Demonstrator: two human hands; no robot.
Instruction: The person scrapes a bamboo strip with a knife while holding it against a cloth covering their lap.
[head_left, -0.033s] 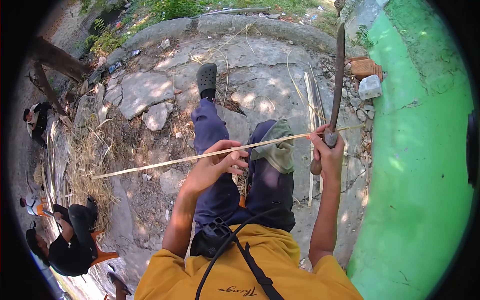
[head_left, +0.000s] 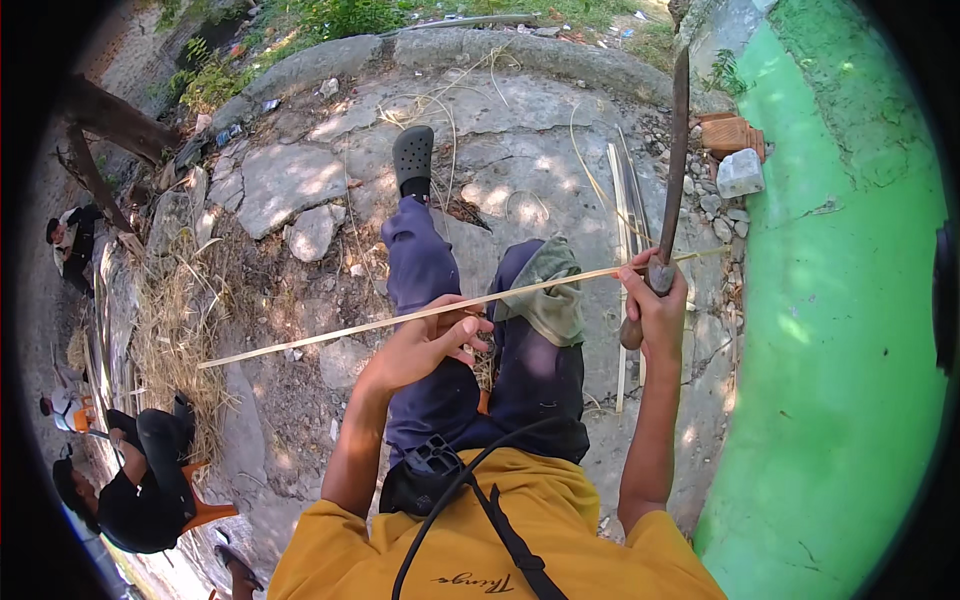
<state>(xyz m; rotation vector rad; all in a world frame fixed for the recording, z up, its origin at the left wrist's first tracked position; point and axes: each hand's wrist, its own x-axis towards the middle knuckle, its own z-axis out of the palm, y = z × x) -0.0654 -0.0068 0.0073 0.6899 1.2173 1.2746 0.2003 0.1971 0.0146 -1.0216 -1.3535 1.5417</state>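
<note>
A long, pale, thin strip [head_left: 330, 337], apparently bamboo, slants across my lap. My left hand [head_left: 425, 345] supports it loosely near the middle; the strip crosses its curled fingers, with the thumb just below. My right hand [head_left: 655, 305] is closed near the strip's other end, pinching it between thumb and fingertips. That same hand grips a long knife [head_left: 676, 150], whose dark, slightly curved blade points away from me. The knife's rounded handle end shows below the fist. A grey-green cloth [head_left: 550, 305] lies over my right knee.
Pale strips [head_left: 618, 190] lie on the cracked concrete [head_left: 380, 110] beyond my right hand. A green wall [head_left: 830, 350] rises close on my right, with a white block [head_left: 740, 174] and bricks [head_left: 732, 136] beside it. Straw [head_left: 185, 340] and a seated person [head_left: 145, 480] are at left.
The strip's free left end has shifted slightly right and nearer to me. My left hand has moved a little left and down. The cloth sits slightly further left; my right hand stays nearly still.
</note>
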